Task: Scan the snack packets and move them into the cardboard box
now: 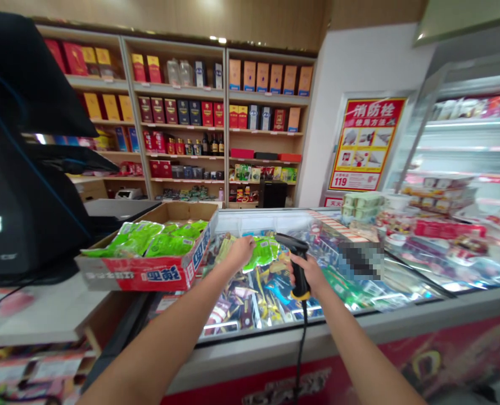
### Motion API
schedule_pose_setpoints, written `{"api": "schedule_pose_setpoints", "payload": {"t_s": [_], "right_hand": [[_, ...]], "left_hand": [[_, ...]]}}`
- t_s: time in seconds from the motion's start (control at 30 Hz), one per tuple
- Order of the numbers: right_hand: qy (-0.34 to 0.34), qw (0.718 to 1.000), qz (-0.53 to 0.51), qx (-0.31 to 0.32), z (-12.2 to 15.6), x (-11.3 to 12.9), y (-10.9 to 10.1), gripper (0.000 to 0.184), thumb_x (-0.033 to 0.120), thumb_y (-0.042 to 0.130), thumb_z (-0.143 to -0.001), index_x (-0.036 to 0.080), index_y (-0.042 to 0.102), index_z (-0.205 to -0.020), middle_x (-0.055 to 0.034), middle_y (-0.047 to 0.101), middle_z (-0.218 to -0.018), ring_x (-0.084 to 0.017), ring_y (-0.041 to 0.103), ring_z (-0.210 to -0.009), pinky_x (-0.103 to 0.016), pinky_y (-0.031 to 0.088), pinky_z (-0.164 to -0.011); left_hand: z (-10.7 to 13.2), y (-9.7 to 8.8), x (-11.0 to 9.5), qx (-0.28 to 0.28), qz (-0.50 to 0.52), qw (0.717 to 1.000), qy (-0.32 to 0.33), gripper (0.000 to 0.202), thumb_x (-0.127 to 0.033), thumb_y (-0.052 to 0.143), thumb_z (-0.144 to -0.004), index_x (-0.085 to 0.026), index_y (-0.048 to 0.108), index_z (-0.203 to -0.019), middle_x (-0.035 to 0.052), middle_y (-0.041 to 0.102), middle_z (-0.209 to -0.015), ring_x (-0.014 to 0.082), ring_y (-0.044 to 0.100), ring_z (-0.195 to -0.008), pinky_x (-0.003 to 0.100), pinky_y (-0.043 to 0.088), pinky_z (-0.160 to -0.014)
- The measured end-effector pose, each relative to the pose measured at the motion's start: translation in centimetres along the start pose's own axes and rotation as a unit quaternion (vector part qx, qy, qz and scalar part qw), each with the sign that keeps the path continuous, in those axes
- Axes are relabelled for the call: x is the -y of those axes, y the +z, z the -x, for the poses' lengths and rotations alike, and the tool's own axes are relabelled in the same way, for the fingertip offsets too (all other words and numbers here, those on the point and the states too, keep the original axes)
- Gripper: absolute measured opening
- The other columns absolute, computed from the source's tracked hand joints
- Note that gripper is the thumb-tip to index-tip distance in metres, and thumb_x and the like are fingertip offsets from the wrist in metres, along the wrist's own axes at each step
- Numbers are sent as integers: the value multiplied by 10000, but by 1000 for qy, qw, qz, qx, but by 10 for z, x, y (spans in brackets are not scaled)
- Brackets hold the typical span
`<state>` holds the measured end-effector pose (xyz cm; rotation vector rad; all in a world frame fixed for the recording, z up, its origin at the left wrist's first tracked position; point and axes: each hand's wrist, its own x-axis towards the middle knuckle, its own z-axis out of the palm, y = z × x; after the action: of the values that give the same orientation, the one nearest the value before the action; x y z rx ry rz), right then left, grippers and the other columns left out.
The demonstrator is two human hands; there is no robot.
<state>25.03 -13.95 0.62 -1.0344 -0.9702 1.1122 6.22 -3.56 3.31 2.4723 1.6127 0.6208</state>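
Note:
My left hand (242, 253) is closed on the edge of a shiny green snack packet (264, 253), held above the glass top of a chest freezer (270, 333). In my right hand (311, 275) is a black and yellow barcode scanner (299, 270), upright, its head tilted toward the packet. The two are close together; I cannot tell whether they touch. A cable (301, 343) hangs from the scanner's handle down the freezer's front. To the left, an open cardboard box (140, 274) with red and blue print holds several similar green packets (169, 242).
A dark checkout machine (30, 169) stands at the far left beside a white counter (43, 326). Stacked food packs (361, 207) rest on the freezer's right part. Behind are shelves of boxed goods (182, 112), a red and yellow poster (365, 143) and a lit refrigerated display (469, 140).

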Motion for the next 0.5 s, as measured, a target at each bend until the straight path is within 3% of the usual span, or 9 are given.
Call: {"api": "schedule_pose_setpoints", "payload": {"t_s": [0.13,0.27,0.4,0.5], "right_hand": [[16,999,-42,-26,-18,-4,-9,267,345,763,-637,164,578,-703,18,584,-476,-126,528,-347,-242,464,-350],[48,986,-121,-104,-41,-16,-2,153,197,725,-650,147,622,-752,-24,680,-618,-144,652,-526,-250,562,-525],[102,971,-160,-144,-66,-30,11,117,201,703,-693,159,607,-744,4,640,-584,-150,644,-529,-247,528,-465],[101,969,-163,-157,-82,-38,22,123,196,707,-705,168,591,-733,21,610,-547,-145,638,-530,-240,526,-468]], "left_hand": [[-25,26,-23,5,5,1000,8,266,-242,453,-938,-183,698,-1022,110,710,-1049,214,643,-1034,295,458,-875],[-30,47,-27,-59,-34,997,22,404,-386,523,-907,-223,592,-1270,121,542,-1385,273,459,-1315,433,386,-1057],[-24,57,-10,19,-69,988,134,648,-530,532,-865,-241,427,-1436,121,427,-1506,295,356,-1405,503,301,-1135],[-28,58,8,65,-94,981,158,646,-523,518,-873,-235,425,-1443,132,384,-1537,339,294,-1437,565,286,-1129]]}}
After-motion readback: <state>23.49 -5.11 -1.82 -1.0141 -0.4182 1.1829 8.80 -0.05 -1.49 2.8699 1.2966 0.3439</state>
